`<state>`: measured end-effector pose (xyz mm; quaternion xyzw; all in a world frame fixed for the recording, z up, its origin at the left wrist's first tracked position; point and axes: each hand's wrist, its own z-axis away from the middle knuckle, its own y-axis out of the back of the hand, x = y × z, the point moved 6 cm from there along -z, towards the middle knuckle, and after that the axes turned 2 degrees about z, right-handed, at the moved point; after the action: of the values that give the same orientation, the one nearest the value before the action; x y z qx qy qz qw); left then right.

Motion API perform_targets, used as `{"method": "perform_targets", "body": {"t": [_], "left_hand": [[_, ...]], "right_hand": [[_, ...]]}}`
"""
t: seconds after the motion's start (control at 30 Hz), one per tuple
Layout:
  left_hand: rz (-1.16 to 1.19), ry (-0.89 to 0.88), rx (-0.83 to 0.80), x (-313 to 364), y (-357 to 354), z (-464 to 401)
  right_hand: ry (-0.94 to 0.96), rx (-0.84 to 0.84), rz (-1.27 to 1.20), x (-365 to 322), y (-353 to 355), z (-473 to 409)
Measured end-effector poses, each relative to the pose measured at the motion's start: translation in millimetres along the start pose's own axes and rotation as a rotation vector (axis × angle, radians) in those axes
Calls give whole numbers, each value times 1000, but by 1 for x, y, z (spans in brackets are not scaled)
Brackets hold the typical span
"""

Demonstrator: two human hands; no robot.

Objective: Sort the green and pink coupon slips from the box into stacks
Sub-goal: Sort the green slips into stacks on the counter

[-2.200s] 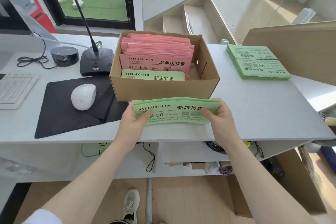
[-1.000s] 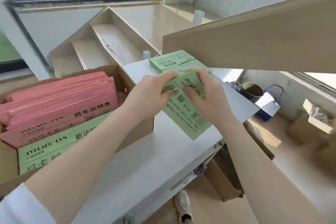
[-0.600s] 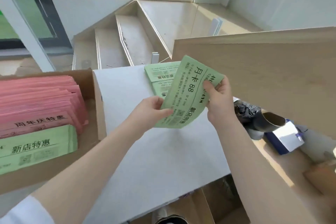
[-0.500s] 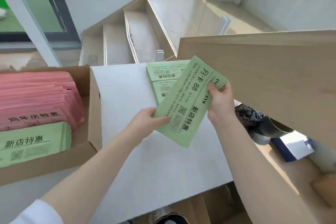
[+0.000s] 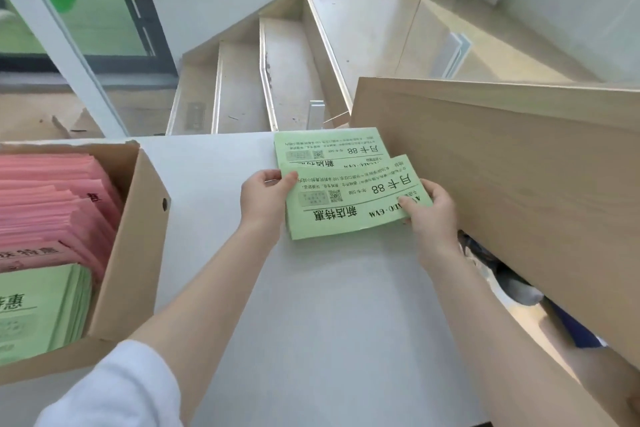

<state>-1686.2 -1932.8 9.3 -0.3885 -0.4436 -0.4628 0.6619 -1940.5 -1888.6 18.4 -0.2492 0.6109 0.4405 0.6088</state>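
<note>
The white tabletop point(image 5: 329, 305) fills the middle of the frame, with a tilted wood panel point(image 5: 519, 191) looming along its right side. At the left edge sits the cardboard box point(image 5: 138, 246), still packed with pink coupon slips point(image 5: 52, 204) and, nearer the bottom left, more green coupon slips point(image 5: 41, 308). Just above centre lies the green stack point(image 5: 325, 146) on the tabletop. Overlapping its near edge is a held bundle of green slips point(image 5: 353, 204), text upside down. The left hand point(image 5: 265, 199) pinches its left end with a closed grip, and the right hand point(image 5: 431, 215) clamps its right end, thumb on top. The bundle sits skewed against the stack, so if released like this it would probably land crooked or fan out; its right corner is also close to the panel and could catch there.
</note>
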Motion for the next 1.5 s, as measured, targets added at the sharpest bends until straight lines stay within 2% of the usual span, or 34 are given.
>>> {"method": "perform_targets", "body": {"t": [0.2,0.3,0.37,0.43,0.6,0.73,0.8,0.87,0.9,1.03,1.17,1.27,1.33,1.4,1.5], "left_hand": [[-333,-141,81,-9,6,-9],[-196,-90,-43,-19,1,0],[-63,-39,-189,-31,-6,14],[-42,-33,-278,-41,-11,21],[-57,-35,-304,-39,-17,12],[-255,-109,-397,-31,-20,15],[-502,-149,-443,-37,-18,20],[-718,-210,-414,-42,-14,22],[-746,-233,-388,-43,-13,21],[-700,-260,-325,-42,-14,19],[-752,-249,-321,-42,-13,22],[-761,-252,-296,-34,-7,27],[-765,-290,-256,-17,1,36],[-701,-305,-237,2,10,49],[-630,-348,-245,36,29,80]], "right_hand": [[99,-14,334,12,-3,-16],[163,-40,420,15,-6,-14],[144,-65,406,17,-9,-14],[99,-92,358,18,-11,-16],[39,-141,286,15,-13,-21],[69,-201,304,9,-11,-16],[75,-226,322,10,-11,-13],[78,-246,328,11,-11,-13],[80,-257,333,12,-11,-13],[103,-275,385,11,-15,-11],[112,-276,429,11,-16,-12],[260,-139,573,1,-12,-4],[398,-52,528,-15,-17,13],[419,-130,359,-30,-34,34],[454,-414,232,-55,-81,76]]}}
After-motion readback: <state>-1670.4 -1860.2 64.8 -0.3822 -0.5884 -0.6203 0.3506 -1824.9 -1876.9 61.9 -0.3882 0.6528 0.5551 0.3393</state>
